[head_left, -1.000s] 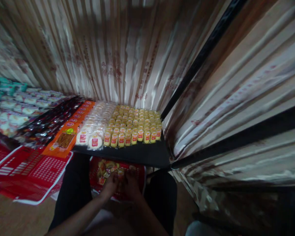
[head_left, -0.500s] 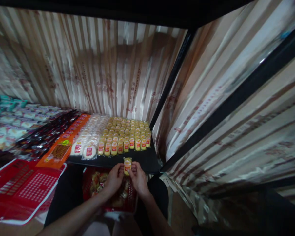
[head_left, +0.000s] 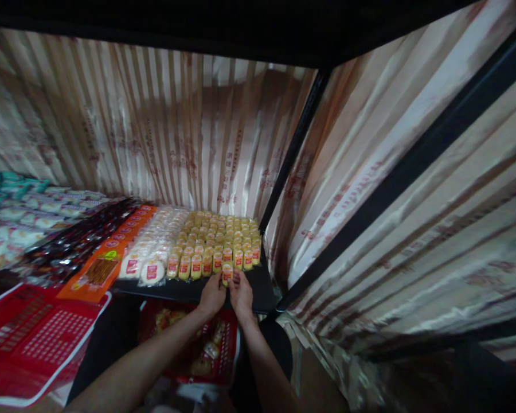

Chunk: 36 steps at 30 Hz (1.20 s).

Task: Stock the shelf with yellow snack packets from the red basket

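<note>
Between the fingers of both hands is a small yellow packaged cake [head_left: 227, 274] with a red label. My left hand [head_left: 212, 295] pinches its left side, and my right hand [head_left: 241, 291] closes on its right side. They hold it upright over the front edge of a black shelf [head_left: 176, 291]. Just behind it stand rows of the same yellow packaged cakes [head_left: 217, 235]. Below my wrists sits a red basket [head_left: 234, 355] with several wrapped snacks [head_left: 210, 349] inside, partly covered by my left forearm.
Left of the yellow rows lie white round packaged cakes [head_left: 152, 271], an orange snack pack [head_left: 98, 269], dark shiny packets [head_left: 77, 235], and white and green packets [head_left: 15, 186]. Another red basket [head_left: 47, 338] is at lower left. Black posts [head_left: 294, 149] and printed pleated sheeting [head_left: 206, 126] enclose the shelf.
Both hands have moved forward and up with the yellow packaged cake, from above the basket to the front row on the shelf. The camera view has shifted slightly.
</note>
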Tool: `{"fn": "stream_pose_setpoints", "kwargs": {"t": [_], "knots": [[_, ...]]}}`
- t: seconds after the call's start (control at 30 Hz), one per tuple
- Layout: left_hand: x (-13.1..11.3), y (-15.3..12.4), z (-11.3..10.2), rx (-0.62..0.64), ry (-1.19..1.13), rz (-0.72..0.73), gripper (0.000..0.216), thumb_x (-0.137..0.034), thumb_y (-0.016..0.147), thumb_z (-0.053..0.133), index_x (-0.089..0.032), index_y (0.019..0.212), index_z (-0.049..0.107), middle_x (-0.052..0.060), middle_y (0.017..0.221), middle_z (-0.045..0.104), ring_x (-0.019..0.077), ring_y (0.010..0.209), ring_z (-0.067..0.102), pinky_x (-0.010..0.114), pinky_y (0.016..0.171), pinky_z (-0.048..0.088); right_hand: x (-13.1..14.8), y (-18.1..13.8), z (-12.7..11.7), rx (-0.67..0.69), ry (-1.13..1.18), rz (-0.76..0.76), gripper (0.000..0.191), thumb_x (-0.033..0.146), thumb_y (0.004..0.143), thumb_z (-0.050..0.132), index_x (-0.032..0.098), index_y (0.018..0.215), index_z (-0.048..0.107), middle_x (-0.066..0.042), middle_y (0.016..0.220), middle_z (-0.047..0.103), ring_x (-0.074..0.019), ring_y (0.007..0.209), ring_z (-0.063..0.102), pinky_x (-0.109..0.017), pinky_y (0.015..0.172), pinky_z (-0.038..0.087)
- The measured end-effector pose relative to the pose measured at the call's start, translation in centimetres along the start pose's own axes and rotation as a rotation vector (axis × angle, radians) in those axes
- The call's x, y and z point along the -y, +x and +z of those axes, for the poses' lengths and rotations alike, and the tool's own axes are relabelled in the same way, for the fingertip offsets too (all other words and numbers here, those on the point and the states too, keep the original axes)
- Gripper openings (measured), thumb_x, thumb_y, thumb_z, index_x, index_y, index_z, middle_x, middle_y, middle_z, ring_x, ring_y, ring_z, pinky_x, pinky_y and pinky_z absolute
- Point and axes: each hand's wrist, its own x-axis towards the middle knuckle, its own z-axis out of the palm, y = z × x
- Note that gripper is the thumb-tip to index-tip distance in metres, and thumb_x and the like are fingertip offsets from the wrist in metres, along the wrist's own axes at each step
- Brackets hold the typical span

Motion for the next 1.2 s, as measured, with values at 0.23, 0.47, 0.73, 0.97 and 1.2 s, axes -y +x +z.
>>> {"fn": "stream_pose_setpoints", "kwargs": {"t": [0.23, 0.47, 0.73, 0.97, 1.2], "knots": [[-1.5, 0.9, 0.1, -0.024, -0.02, -0.036, 0.054, -0.001, 0.073, 0.042, -0.007, 0.127, 0.046, 0.014, 0.131, 0.051, 0.0159, 0.119, 0.049, 0.023, 0.102, 0.032, -0.3, 1.2, 0.9, -0.096, -0.042, -0.008, 0.031, 0.03, 0.079, 0.043, 0.016, 0.102, 0.057, -0.012, 0.098, 0.064, -0.0196, 0.085, 0.063, -0.031, 0.074, 0.05], [-1.8, 0.9, 0.1, -0.046, 0.019, -0.013, 0.051, 0.001, 0.071, 0.041, -0.01, 0.119, 0.054, 0.011, 0.127, 0.055, 0.0159, 0.119, 0.049, 0.024, 0.103, 0.032, -0.6, 1.4, 1.3, -0.144, -0.103, -0.034, 0.024, 0.031, 0.08, 0.043, 0.018, 0.095, 0.057, -0.008, 0.091, 0.064, -0.0191, 0.079, 0.061, -0.031, 0.074, 0.049], [-1.6, 1.3, 0.0, -0.047, 0.019, -0.006, 0.051, -0.001, 0.072, 0.04, -0.007, 0.121, 0.053, 0.014, 0.131, 0.051, 0.0182, 0.125, 0.044, 0.027, 0.107, 0.028, -0.8, 1.2, 1.6, -0.144, -0.097, -0.052, 0.022, 0.025, 0.079, 0.041, 0.018, 0.093, 0.056, -0.01, 0.094, 0.059, -0.0195, 0.083, 0.06, -0.033, 0.078, 0.049], [-1.9, 0.3, -0.3, -0.056, 0.117, 0.095, 0.048, -0.003, 0.074, 0.038, -0.006, 0.12, 0.054, 0.015, 0.128, 0.052, 0.0193, 0.121, 0.046, 0.028, 0.105, 0.031, -0.6, 0.9, 1.8, -0.165, -0.194, -0.048, 0.02, 0.025, 0.079, 0.041, 0.019, 0.095, 0.052, -0.009, 0.093, 0.057, -0.0206, 0.084, 0.056, -0.034, 0.079, 0.047], [-1.6, 0.3, 0.1, 0.024, 0.107, 0.137, 0.048, -0.005, 0.076, 0.038, -0.008, 0.121, 0.053, 0.013, 0.129, 0.051, 0.0176, 0.12, 0.046, 0.027, 0.104, 0.032, -1.3, 1.1, 2.0, -0.14, -0.257, -0.055, 0.016, 0.024, 0.079, 0.039, 0.02, 0.087, 0.053, -0.008, 0.085, 0.056, -0.0193, 0.076, 0.054, -0.033, 0.072, 0.046]]}}
